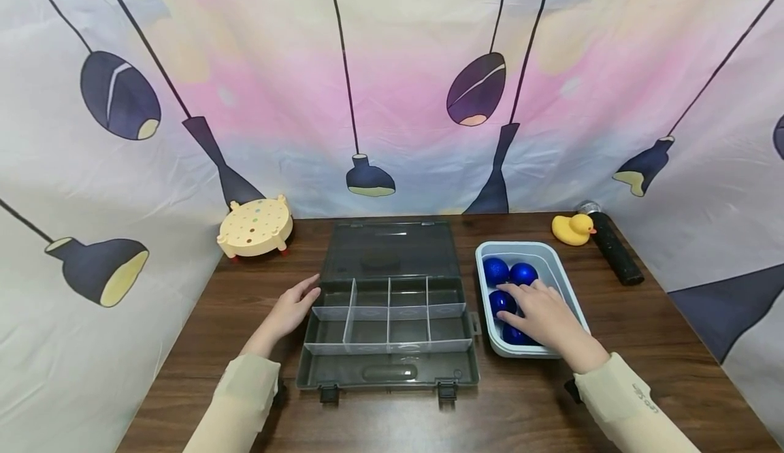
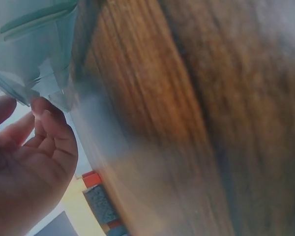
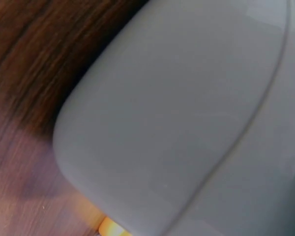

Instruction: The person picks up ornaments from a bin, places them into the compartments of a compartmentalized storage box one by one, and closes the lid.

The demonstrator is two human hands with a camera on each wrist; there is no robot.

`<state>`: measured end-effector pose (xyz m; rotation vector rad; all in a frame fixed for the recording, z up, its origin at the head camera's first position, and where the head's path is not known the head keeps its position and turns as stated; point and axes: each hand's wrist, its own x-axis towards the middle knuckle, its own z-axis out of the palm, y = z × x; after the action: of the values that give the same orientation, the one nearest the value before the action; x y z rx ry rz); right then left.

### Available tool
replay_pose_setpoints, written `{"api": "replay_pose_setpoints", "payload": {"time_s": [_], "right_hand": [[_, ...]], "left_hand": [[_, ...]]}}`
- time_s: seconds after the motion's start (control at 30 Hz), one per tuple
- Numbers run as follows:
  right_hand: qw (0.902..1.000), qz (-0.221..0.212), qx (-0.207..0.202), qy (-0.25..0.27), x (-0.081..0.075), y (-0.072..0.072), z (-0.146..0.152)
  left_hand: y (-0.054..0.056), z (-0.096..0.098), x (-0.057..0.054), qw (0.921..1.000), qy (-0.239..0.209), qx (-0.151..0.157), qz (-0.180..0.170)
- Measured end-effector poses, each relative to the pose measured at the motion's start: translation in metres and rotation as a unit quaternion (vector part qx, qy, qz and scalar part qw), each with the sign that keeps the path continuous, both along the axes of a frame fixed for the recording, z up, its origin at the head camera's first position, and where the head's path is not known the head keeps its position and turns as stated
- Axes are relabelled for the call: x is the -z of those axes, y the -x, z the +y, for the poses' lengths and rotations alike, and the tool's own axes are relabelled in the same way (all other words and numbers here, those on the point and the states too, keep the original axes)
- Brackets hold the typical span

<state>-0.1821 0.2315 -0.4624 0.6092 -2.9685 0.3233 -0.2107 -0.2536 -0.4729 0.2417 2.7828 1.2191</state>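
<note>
A dark translucent compartment box (image 1: 388,375) lies with its lid (image 1: 392,252) folded back and light dividers inside. My left hand (image 1: 289,310) rests at its left side, thumb and fingertips against the edge; in the left wrist view the fingers (image 2: 56,130) touch the box's clear corner. To the right stands a light blue basin (image 1: 554,259) holding several shiny blue balls (image 1: 523,274). My right hand (image 1: 542,313) reaches into it, thumb and fingers on either side of one blue ball (image 1: 501,305). The right wrist view shows only the basin's outer wall (image 3: 162,113), hiding the fingers.
A cream round stand with coloured dots (image 1: 256,227) sits at the back left. A yellow rubber duck (image 1: 572,229) and a black-handled cylinder (image 1: 615,249) lie at the back right. A printed cloth (image 1: 404,99) hangs behind the wooden table (image 1: 367,429).
</note>
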Motion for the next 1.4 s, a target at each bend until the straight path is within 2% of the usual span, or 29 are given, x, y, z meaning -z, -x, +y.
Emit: {"api": "replay_pose_setpoints", "payload": {"time_s": [0.23,0.47,0.73,1.0,1.2,1.3,1.4], "right_hand": [[1.0,-0.001,0.009,0.003,0.0,-0.002,0.001],[0.9998,0.005,0.012,0.013,-0.001,-0.005,0.005],[0.9985,0.034,0.036,0.024,-0.013,-0.005,0.012],[0.9914,0.085,0.059,0.08,-0.039,-0.006,0.011],[0.9829,0.124,0.031,0.133,-0.045,-0.01,-0.005],[0.9787,0.117,0.013,0.168,-0.044,-0.013,-0.017],[0.9752,0.079,-0.004,0.207,-0.044,-0.018,-0.031]], "left_hand": [[-0.004,0.0,0.002,0.9982,-0.045,-0.009,-0.038],[-0.01,0.003,0.009,0.9992,-0.032,-0.013,-0.022],[-0.007,0.0,0.011,0.999,-0.04,-0.009,-0.021],[-0.006,-0.001,0.011,0.9985,-0.045,-0.01,-0.029],[-0.007,-0.001,0.008,0.9974,-0.06,-0.009,-0.037],[-0.009,-0.001,0.005,0.9975,-0.061,-0.001,-0.037],[-0.01,-0.001,0.004,0.997,-0.063,0.003,-0.044]]}}
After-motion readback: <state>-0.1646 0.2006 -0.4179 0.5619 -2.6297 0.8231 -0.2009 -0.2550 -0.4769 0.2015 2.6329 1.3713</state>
